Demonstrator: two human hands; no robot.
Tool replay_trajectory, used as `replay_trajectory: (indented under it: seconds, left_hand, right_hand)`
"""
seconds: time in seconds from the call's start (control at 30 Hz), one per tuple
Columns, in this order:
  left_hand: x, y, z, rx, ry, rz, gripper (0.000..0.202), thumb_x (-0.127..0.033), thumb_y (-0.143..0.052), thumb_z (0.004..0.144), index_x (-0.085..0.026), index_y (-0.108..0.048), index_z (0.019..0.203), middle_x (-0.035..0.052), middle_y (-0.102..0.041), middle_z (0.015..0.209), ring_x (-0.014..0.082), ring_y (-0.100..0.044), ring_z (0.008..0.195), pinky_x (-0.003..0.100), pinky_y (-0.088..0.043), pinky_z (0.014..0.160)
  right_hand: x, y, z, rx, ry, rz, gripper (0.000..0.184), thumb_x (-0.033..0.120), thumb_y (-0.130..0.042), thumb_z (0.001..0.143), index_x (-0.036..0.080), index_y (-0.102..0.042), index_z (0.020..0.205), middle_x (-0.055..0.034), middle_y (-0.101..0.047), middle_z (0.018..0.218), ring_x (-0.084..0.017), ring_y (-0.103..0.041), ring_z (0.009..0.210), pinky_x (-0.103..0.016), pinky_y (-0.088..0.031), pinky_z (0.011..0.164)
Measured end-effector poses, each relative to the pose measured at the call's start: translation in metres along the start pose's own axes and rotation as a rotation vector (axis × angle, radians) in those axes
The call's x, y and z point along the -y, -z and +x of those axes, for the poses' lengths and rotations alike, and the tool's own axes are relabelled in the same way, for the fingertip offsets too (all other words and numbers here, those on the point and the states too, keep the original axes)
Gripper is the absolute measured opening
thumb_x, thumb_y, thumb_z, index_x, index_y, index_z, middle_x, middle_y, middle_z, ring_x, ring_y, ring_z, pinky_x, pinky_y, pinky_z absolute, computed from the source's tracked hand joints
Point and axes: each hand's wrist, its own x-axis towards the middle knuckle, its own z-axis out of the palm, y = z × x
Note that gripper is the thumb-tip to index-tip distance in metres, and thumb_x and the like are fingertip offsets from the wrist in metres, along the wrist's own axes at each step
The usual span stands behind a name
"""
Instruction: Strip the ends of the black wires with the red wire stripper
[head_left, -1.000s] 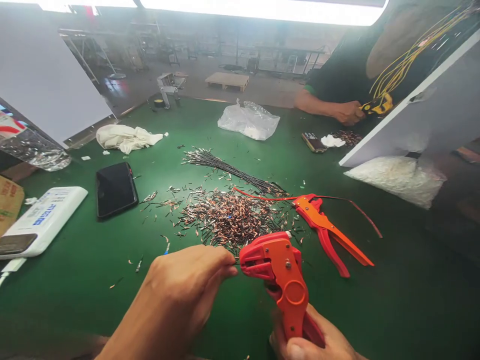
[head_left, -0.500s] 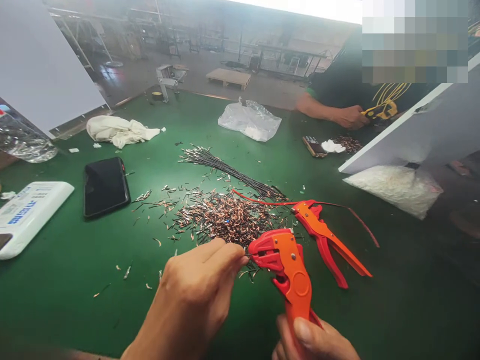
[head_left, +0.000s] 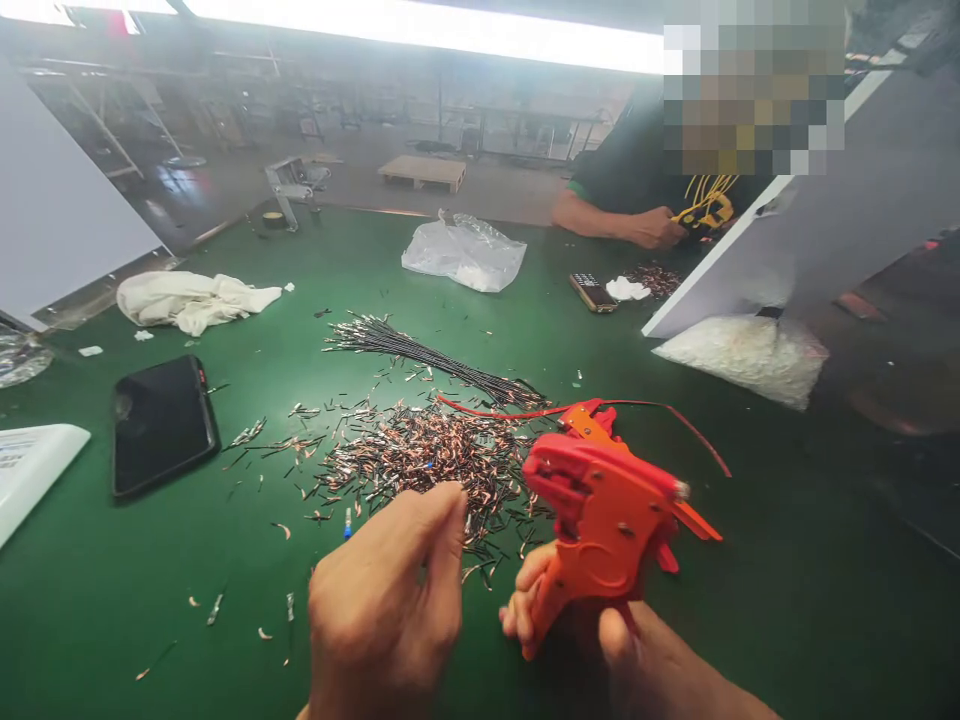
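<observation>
My left hand is closed in a pinch over the near edge of a pile of short black and copper wire scraps. Whatever its fingertips hold is hidden. In my right hand is an orange and red wire stripper, its jaws pointing left, apart from the left fingers. Behind it, partly covered, lies a second wire stripper with a thin red strip running past it. A bundle of black wires with bared ends lies beyond the pile.
A dark phone and a white device lie at left. Farther back are a white cloth and a clear plastic bag. At right stand a white panel and a filled bag. Across the table, a co-worker's hand holds a yellow tool.
The wire stripper has moved away from my left fingertips and turned, with its head tilting to the right. My left hand stays pinched. The whole view has shifted to the right.
</observation>
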Motion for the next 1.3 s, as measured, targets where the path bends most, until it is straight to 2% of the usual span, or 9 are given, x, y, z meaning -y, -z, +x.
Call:
replay_trajectory:
  seconds: [0.13,0.27,0.37,0.53,0.6,0.73,0.9,1.1,1.3]
  left_hand:
    - [0.002,0.002,-0.003,0.014,0.087,0.004,0.014,-0.009,-0.065,0.090,-0.020,-0.068,0.098,-0.0023,-0.073,0.079,0.0083,-0.067,0.065,0.019,-0.054,0.065]
    - [0.004,0.002,-0.002,0.044,0.027,-0.031,0.018,-0.006,-0.063,0.090,-0.018,-0.068,0.102,-0.0009,-0.067,0.079,0.0092,-0.063,0.071,0.021,-0.054,0.068]
    - [0.005,0.001,-0.003,0.005,0.018,-0.057,0.021,-0.003,-0.061,0.090,-0.018,-0.067,0.103,-0.0009,-0.065,0.080,0.0096,-0.061,0.073,0.022,-0.053,0.070]
    - [0.010,0.001,-0.006,0.023,-0.036,-0.026,0.026,0.000,-0.063,0.088,-0.017,-0.067,0.108,-0.0012,-0.066,0.080,0.0094,-0.058,0.072,0.023,-0.051,0.069]
    - [0.011,0.001,-0.007,0.005,-0.037,-0.009,0.026,0.001,-0.064,0.088,-0.016,-0.068,0.108,-0.0006,-0.065,0.080,0.0097,-0.056,0.072,0.023,-0.049,0.067]
    - [0.011,0.001,-0.009,-0.048,0.010,0.040,0.022,-0.001,-0.064,0.089,-0.017,-0.069,0.104,-0.0009,-0.064,0.078,0.0102,-0.054,0.070,0.023,-0.047,0.066]
    - [0.013,0.001,-0.010,0.022,-0.062,0.078,0.024,-0.001,-0.065,0.087,-0.016,-0.068,0.106,-0.0004,-0.064,0.077,0.0120,-0.054,0.070,0.024,-0.045,0.064]
    - [0.018,0.005,-0.012,0.063,-0.116,0.093,0.026,-0.003,-0.066,0.087,-0.017,-0.067,0.108,-0.0006,-0.065,0.078,0.0139,-0.051,0.070,0.027,-0.042,0.063]
    - [0.019,0.007,-0.013,0.063,-0.094,0.158,0.022,-0.005,-0.063,0.090,-0.020,-0.067,0.105,-0.0007,-0.067,0.078,0.0153,-0.047,0.070,0.030,-0.036,0.064]
  right_hand:
    - [0.011,0.007,-0.003,-0.040,-0.011,-0.011,0.065,0.072,-0.046,0.093,0.020,-0.057,0.130,-0.0087,-0.065,0.097,-0.024,-0.060,0.091,-0.042,-0.045,0.088]
    - [0.006,0.008,-0.001,-0.051,-0.074,0.271,0.076,0.076,-0.043,0.092,0.010,-0.064,0.125,-0.0099,-0.070,0.083,-0.020,-0.062,0.072,-0.033,-0.047,0.069]
    - [0.001,0.007,0.002,-0.060,-0.114,0.457,0.073,0.067,-0.030,0.101,0.006,-0.067,0.119,-0.0106,-0.071,0.075,-0.019,-0.064,0.066,-0.032,-0.048,0.065]
    - [-0.005,0.010,0.005,0.046,-0.174,0.587,0.067,0.063,-0.045,0.099,0.010,-0.056,0.139,-0.0123,-0.072,0.094,-0.023,-0.067,0.088,-0.042,-0.049,0.086]
    - [-0.008,0.012,0.005,0.087,-0.185,0.630,0.070,0.063,-0.048,0.098,0.008,-0.055,0.141,-0.0130,-0.072,0.095,-0.022,-0.068,0.088,-0.039,-0.048,0.086]
    - [-0.012,0.012,0.005,0.073,-0.213,0.623,0.068,0.062,-0.043,0.101,0.005,-0.061,0.133,-0.0135,-0.073,0.088,-0.019,-0.069,0.081,-0.029,-0.047,0.076]
    - [-0.011,0.009,0.005,0.074,-0.288,0.626,0.071,0.065,-0.046,0.098,0.004,-0.065,0.128,-0.0130,-0.074,0.083,-0.018,-0.069,0.076,-0.027,-0.046,0.073]
    - [-0.012,0.008,0.006,0.071,-0.256,0.582,0.077,0.070,-0.034,0.098,0.003,-0.070,0.113,-0.0114,-0.072,0.078,-0.016,-0.067,0.069,-0.025,-0.045,0.068]
    - [-0.011,0.010,0.001,0.077,-0.270,0.533,0.058,0.062,-0.050,0.097,0.010,-0.070,0.111,-0.0120,-0.073,0.091,-0.018,-0.069,0.081,-0.027,-0.046,0.076]
